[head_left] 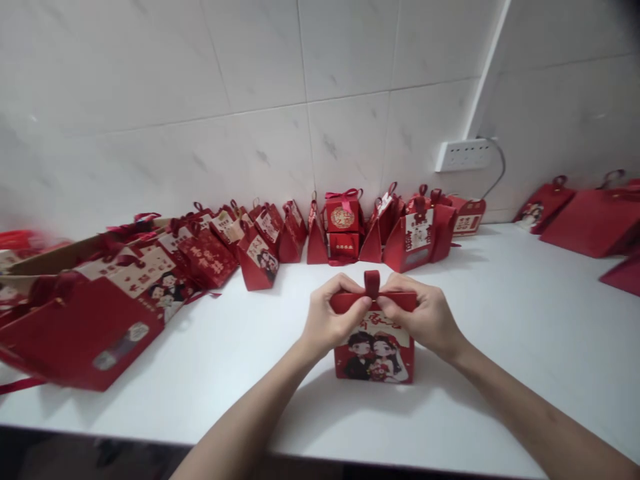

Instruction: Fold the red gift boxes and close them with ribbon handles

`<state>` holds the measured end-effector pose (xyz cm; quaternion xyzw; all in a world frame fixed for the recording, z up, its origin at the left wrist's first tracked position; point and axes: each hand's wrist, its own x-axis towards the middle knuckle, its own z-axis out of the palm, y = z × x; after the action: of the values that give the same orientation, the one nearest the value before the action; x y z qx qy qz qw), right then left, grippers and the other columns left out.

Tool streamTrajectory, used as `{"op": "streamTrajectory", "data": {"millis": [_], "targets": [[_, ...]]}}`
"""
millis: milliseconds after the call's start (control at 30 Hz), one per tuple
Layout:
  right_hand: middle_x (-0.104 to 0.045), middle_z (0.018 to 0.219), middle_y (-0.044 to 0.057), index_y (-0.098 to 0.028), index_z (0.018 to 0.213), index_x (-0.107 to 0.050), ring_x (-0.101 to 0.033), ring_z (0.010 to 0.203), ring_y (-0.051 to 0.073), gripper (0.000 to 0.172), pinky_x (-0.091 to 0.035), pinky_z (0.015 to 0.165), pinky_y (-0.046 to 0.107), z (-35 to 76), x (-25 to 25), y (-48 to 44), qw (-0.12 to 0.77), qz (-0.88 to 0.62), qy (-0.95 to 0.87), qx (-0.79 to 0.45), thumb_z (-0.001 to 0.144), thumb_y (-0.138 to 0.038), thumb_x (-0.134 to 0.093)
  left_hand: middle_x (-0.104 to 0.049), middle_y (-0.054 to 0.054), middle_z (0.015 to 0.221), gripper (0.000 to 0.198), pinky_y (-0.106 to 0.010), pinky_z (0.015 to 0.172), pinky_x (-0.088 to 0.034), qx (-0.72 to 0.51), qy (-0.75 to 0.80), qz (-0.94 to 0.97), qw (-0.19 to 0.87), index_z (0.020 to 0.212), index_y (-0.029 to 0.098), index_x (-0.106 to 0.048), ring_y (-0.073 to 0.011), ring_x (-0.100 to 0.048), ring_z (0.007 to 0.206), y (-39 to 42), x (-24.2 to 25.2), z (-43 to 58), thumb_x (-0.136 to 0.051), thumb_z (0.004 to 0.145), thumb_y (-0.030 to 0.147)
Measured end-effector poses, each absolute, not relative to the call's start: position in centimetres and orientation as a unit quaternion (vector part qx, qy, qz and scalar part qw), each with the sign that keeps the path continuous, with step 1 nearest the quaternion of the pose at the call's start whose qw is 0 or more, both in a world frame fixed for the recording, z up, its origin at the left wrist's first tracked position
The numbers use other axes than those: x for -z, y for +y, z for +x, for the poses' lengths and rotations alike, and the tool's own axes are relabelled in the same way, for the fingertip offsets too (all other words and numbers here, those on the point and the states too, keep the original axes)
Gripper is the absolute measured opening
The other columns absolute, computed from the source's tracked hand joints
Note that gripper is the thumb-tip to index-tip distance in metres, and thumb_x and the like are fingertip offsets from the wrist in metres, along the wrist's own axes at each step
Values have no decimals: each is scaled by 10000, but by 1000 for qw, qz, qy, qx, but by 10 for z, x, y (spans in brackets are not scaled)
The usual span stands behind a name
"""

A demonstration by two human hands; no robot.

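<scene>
A red gift box (375, 357) printed with a cartoon couple stands upright on the white table, near its front edge. A dark red ribbon loop (371, 283) sticks up from the middle of its top edge. My left hand (336, 313) pinches the top edge just left of the loop, thumb in front and fingers behind. On the other side of the loop, my right hand (423, 313) pinches the same edge in the same way. Both thumb tips are close together below the loop. The fingers behind the box are partly hidden.
Several red gift boxes (257, 260) line the back of the white table (240, 367). Larger red boxes (90, 327) lie at the left, others (593, 220) at the far right. A white power strip (465, 155) with a cable is on the tiled wall.
</scene>
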<state>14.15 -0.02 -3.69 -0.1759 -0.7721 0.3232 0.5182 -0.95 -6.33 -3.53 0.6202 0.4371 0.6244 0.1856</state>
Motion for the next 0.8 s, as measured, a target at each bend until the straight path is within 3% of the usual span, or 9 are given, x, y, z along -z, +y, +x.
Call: {"op": "streamTrajectory", "data": {"millis": [400, 500, 600, 667, 800], "targets": [[-572, 642, -5, -186, 657, -604, -533, 604, 127, 139, -434, 592, 256, 141, 39, 6, 489, -173, -781, -348, 775, -258, -598, -626, -7, 680, 66, -230, 573, -422, -598, 472, 613, 207, 693, 171, -608, -132, -546, 608, -60, 34, -14, -637, 701, 230], [-614, 765, 14, -187, 827, -600, -577, 699, 147, 82, -458, 637, 261, 150, 40, 14, 433, -152, -807, -372, 790, -257, -581, -646, -10, 712, 83, -233, 592, -434, -608, 472, 599, 220, 718, 172, -629, -139, -565, 631, -59, 36, -17, -654, 693, 247], [-628, 862, 30, -188, 987, -563, -589, 738, 159, 239, -466, 613, 253, 157, 42, 27, 344, -154, -834, -403, 755, -238, -593, -658, -18, 746, 195, -247, 618, -448, -631, 444, 567, 289, 790, 167, -650, -152, -578, 652, -52, 45, -22, -657, 700, 339], [-639, 859, 50, -163, 949, -586, -594, 743, 172, 249, -459, 584, 250, 157, 44, 34, 322, -183, -820, -435, 731, -278, -614, -674, -36, 782, 320, -271, 660, -472, -664, 429, 516, 331, 824, 157, -656, -180, -604, 702, -43, 55, -28, -626, 703, 453], [-662, 776, 66, -131, 833, -608, -597, 688, 178, 303, -457, 583, 269, 152, 41, 29, 400, -245, -731, -495, 726, -414, -598, -677, -57, 766, 478, -301, 660, -495, -712, 446, 431, 330, 784, 155, -619, -204, -628, 716, -23, 73, -41, -487, 715, 608]]}}
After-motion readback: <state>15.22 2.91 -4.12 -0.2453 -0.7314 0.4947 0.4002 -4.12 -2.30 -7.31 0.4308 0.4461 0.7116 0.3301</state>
